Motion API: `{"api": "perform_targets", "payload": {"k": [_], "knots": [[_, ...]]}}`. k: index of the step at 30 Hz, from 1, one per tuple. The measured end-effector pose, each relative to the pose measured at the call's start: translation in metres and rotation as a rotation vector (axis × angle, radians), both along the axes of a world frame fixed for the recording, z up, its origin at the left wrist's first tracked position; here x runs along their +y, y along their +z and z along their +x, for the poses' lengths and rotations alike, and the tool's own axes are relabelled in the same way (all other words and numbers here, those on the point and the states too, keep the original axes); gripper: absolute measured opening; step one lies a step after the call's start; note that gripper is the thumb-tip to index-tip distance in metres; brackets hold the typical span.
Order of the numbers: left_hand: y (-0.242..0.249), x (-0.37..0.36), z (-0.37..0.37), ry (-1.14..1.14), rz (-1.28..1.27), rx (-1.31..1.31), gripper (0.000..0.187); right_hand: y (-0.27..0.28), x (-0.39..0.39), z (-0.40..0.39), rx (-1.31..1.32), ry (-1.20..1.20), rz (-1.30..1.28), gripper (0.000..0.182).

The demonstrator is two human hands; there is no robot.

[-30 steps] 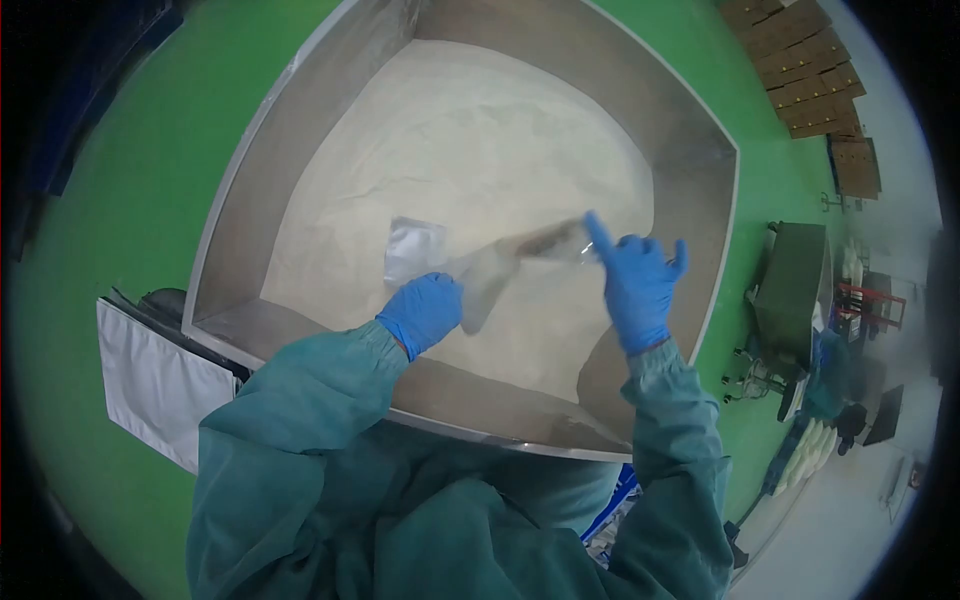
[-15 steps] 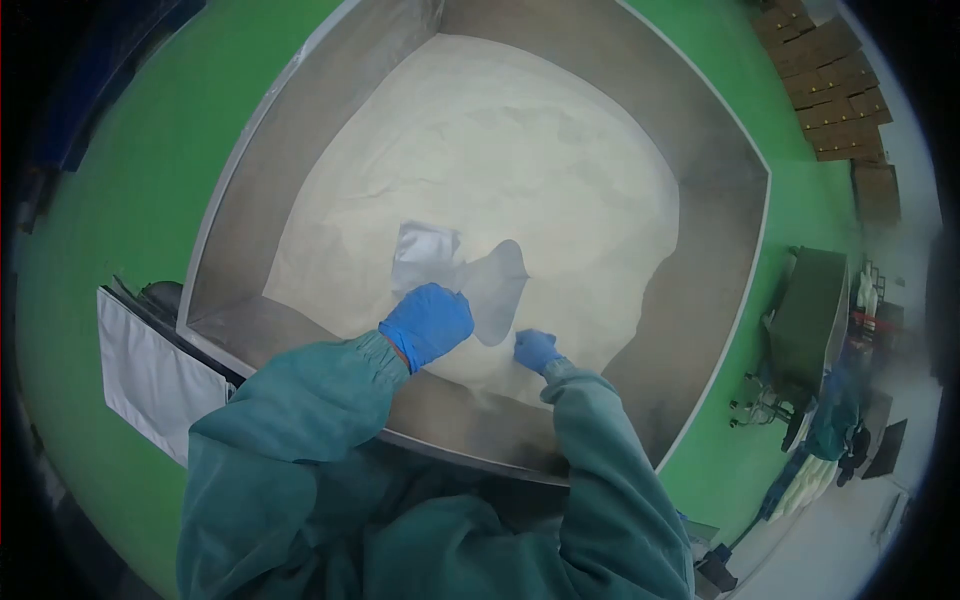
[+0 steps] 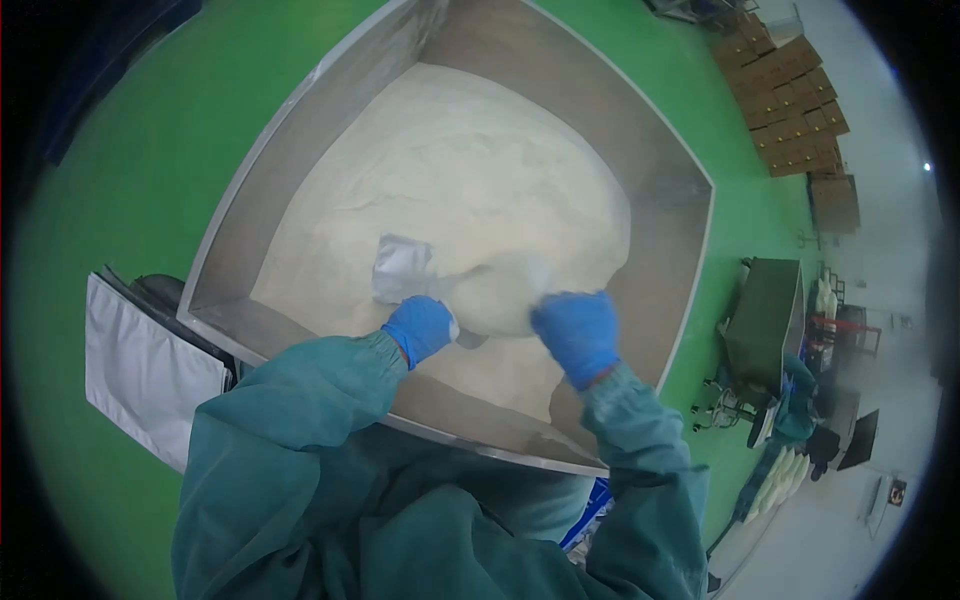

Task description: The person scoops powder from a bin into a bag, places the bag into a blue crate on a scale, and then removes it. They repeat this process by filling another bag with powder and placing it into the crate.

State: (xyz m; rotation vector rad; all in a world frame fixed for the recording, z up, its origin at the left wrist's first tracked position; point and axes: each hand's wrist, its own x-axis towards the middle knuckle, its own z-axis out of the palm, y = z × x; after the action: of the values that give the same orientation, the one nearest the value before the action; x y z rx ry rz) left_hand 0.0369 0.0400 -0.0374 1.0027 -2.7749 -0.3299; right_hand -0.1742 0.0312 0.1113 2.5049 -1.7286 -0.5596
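My left hand (image 3: 420, 328), in a blue glove, is closed on a silver foil bag (image 3: 403, 268) above the white powder (image 3: 480, 150). Part of the bag shows beyond my knuckles; its mouth is partly covered by a blurred pale shape. That shape looks like a scoop (image 3: 505, 295) heaped with powder, smeared by motion. My right hand (image 3: 578, 335), also gloved in blue, is closed at its right end, and its handle is hidden in my fist. The powder lies in a large metal bin (image 3: 660, 240).
White flat bags (image 3: 150, 360) lie stacked on a dark support left of the bin. Farther right are a metal cart (image 3: 765, 325) and stacked cardboard boxes (image 3: 790, 105) on the green floor (image 3: 240, 60). Blue-and-white packaging (image 3: 590, 515) shows below the bin's front edge.
My right hand has risen from the powder and moved right, bringing up the powder-laden scoop beside the foil bag. My left hand keeps its grip on the bag. The whole view has shifted slightly.
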Motion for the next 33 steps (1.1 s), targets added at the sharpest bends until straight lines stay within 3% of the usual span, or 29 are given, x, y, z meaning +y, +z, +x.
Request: {"api": "perform_targets", "payload": {"k": [3, 6, 9, 11, 14, 17, 19, 21, 23, 25, 26, 27, 30, 33], "knots": [[0.002, -0.008, 0.0, -0.011, 0.031, -0.087, 0.006, -0.005, -0.007, 0.013, 0.084, 0.101, -0.153, 0.012], [0.002, -0.01, 0.005, 0.068, -0.058, -0.067, 0.006, 0.017, -0.01, 0.004, 0.112, 0.078, -0.354, 0.035], [-0.001, -0.017, 0.004, 0.071, 0.05, 0.012, 0.005, 0.019, -0.014, -0.039, 0.198, -0.02, -0.452, 0.04], [0.005, -0.026, -0.006, 0.057, 0.041, 0.036, 0.004, -0.01, -0.018, -0.073, 0.208, -0.25, -0.465, 0.035], [0.038, -0.041, -0.028, 0.03, -0.031, 0.019, 0.004, -0.105, -0.016, -0.124, 0.294, -0.438, -0.273, 0.027], [0.087, -0.041, -0.022, 0.017, -0.112, 0.019, 0.006, -0.214, 0.012, -0.14, 0.187, -0.451, -0.058, 0.013], [0.092, -0.042, -0.02, 0.015, -0.129, 0.05, 0.007, -0.272, 0.039, -0.103, 0.003, -0.401, 0.142, 0.017], [0.083, -0.048, -0.013, 0.085, -0.147, -0.114, 0.011, -0.39, 0.09, -0.045, -0.239, -0.362, 0.196, 0.023], [0.06, -0.048, -0.013, 0.154, -0.044, -0.025, 0.012, -0.322, 0.073, -0.004, -0.379, -0.474, 0.658, 0.026], [0.048, -0.043, -0.009, 0.211, 0.082, 0.068, 0.013, -0.3, 0.065, -0.012, -0.374, -0.554, 0.788, 0.029], [0.046, -0.042, -0.006, 0.17, -0.025, -0.073, 0.014, -0.293, 0.063, -0.021, -0.354, -0.629, 0.917, 0.033], [0.044, -0.04, -0.005, 0.129, -0.13, -0.205, 0.016, -0.286, 0.068, -0.03, -0.348, -0.636, 0.917, 0.033], [0.032, -0.039, -0.001, 0.174, -0.042, 0.003, 0.017, -0.245, 0.079, -0.066, -0.512, -0.61, 0.91, 0.031], [0.031, -0.035, 0.0, 0.124, -0.109, -0.06, 0.016, -0.163, 0.077, -0.097, -0.725, -0.534, 0.843, 0.029]]}}
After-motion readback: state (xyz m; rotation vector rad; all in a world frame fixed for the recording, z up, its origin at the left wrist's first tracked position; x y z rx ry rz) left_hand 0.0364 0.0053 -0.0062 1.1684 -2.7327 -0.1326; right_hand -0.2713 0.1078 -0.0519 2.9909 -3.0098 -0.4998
